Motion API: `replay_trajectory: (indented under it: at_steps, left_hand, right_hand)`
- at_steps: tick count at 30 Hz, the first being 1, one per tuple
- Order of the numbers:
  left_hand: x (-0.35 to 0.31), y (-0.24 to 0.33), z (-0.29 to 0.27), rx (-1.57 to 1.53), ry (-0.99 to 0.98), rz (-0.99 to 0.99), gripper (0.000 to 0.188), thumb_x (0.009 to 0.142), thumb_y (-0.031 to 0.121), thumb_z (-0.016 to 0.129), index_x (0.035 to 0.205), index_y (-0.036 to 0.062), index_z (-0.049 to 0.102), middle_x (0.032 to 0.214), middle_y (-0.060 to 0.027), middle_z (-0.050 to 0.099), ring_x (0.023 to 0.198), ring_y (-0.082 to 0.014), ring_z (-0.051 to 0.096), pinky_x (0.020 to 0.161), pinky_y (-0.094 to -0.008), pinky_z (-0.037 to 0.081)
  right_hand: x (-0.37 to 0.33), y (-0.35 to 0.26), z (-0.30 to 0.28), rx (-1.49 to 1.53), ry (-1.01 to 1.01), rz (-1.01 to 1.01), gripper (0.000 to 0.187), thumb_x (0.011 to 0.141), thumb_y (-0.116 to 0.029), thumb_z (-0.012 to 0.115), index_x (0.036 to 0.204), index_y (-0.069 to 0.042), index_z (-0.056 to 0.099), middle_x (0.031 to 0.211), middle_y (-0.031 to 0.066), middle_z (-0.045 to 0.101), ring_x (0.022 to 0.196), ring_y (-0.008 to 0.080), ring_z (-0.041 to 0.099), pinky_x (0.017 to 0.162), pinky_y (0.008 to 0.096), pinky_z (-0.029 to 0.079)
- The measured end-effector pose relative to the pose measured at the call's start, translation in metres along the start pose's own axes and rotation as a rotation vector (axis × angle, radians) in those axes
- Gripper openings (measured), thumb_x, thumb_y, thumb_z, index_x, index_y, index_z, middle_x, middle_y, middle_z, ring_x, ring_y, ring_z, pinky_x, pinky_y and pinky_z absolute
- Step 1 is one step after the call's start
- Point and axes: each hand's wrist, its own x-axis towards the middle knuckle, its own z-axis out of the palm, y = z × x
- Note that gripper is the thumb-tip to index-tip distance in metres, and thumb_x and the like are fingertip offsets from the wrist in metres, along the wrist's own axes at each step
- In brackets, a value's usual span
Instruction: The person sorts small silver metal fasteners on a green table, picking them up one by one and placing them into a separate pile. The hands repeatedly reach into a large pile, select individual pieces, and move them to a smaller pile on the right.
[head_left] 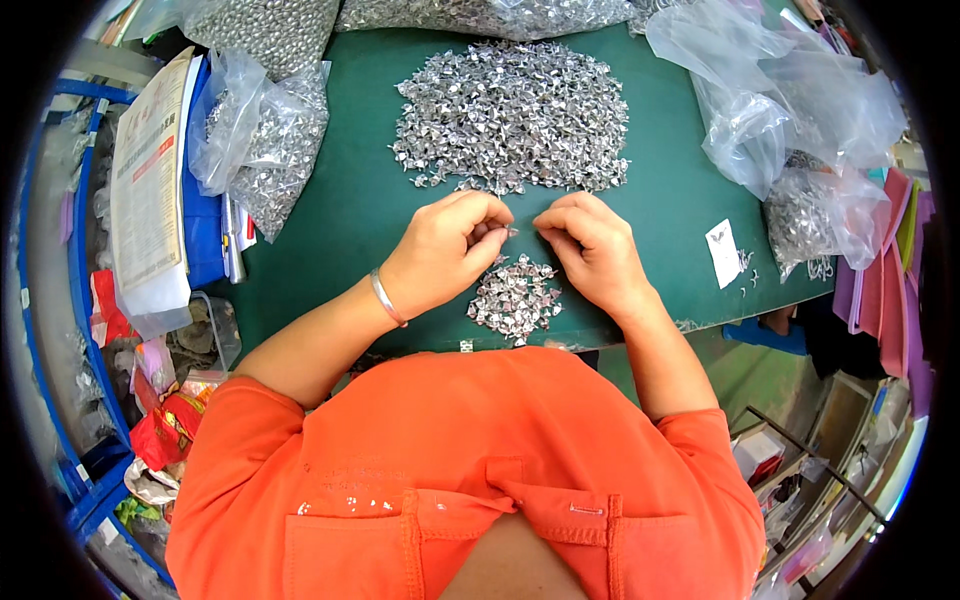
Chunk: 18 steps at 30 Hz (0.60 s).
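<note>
Nearest my camera is the orange shirt [590,420]; past it the left hand [455,238] pinches a small metal piece [513,232], which I'd hold lightly, in plain sight, while whether the curled right hand [595,245] grips anything I can't tell. The small pile [515,302] lies just this side of the hands, the large pile [510,115] beyond, and plastic bags [275,150] either side could hinder wide reaches.

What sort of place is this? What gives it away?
Probably a small-parts workshop: a green table bears a big heap and a small pile of silvery pieces, with clear bags of metal bits around it.
</note>
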Motion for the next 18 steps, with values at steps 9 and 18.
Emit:
replay_trajectory:
  at_steps: [9,18]
  left_hand:
    - [-0.003,-0.007,-0.009,-0.447,-0.151,-0.422,0.019,0.092,0.004,0.071,0.11,-0.0006,0.071,0.095,-0.0038,0.073,0.081,-0.0064,0.066,0.073,-0.0227,0.055]
    - [-0.003,-0.006,-0.01,0.151,0.018,0.145,0.013,0.089,-0.002,0.068,0.101,0.0006,0.067,0.099,-0.0099,0.062,0.074,-0.0204,0.063,0.066,-0.0301,0.052]
  right_hand:
    - [0.001,-0.014,-0.012,0.227,-0.149,0.09,0.01,0.086,0.006,0.069,0.094,-0.001,0.071,0.092,0.0117,0.067,0.083,0.0294,0.067,0.074,0.0373,0.055]
    - [0.025,-0.006,0.005,-0.132,-0.178,-0.223,0.037,0.075,0.009,0.062,0.111,-0.001,0.068,0.117,0.0138,0.065,0.111,0.0366,0.06,0.095,0.0446,0.05]
